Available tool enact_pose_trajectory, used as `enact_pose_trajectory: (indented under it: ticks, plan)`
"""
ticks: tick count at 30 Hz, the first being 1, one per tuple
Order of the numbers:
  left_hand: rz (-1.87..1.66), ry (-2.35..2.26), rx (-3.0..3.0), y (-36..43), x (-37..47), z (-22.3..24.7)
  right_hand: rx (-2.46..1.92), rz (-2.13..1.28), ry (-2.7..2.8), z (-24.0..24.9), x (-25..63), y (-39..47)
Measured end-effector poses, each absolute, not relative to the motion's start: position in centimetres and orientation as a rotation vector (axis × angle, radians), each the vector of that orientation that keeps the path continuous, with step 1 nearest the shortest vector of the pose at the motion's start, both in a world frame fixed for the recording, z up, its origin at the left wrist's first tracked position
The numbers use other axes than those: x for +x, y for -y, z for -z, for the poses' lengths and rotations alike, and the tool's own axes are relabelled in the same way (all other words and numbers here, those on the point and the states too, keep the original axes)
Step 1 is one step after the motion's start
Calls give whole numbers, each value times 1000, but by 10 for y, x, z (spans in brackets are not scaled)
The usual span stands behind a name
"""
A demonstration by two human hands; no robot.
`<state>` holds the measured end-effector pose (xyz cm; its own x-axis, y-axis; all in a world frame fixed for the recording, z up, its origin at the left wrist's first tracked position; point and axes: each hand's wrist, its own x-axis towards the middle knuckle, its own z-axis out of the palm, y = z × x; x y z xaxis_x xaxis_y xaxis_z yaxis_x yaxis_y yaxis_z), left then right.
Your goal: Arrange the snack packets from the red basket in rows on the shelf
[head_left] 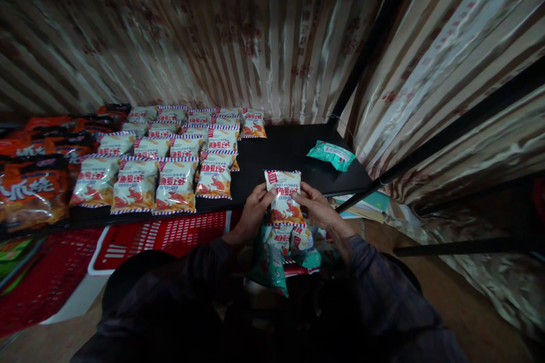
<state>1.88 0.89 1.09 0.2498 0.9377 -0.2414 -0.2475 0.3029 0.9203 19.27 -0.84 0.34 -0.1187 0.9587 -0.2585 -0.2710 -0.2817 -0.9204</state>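
Note:
Between my two hands is a white and orange snack bag point(286, 198) with striped edges, its printed front turned up toward me. My left hand point(256, 210) grips its left side and my right hand point(317, 207) grips its right side, fingers closed on the edges. Just below it, in my lap area, more white snack bags point(279, 237) and green bags point(272, 266) sit in a red basket point(298, 268), mostly hidden. To the left on the black shelf point(272, 153), several matching bags point(135, 184) stand in rows.
Orange and black snack bags point(32, 190) fill the shelf's left end. A single green bag point(331, 154) lies at its right end. Red baskets point(166, 232) are under the front edge. Black metal poles point(447, 130) slant on the right, before a striped curtain point(255, 39).

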Motion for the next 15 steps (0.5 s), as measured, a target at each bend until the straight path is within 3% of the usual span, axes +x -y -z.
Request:
enact_pose_trajectory:
  ticks: [15]
  plan:
    - [-931,-944,819,7,19,-10,-1073,-1425,679,2,192,0]
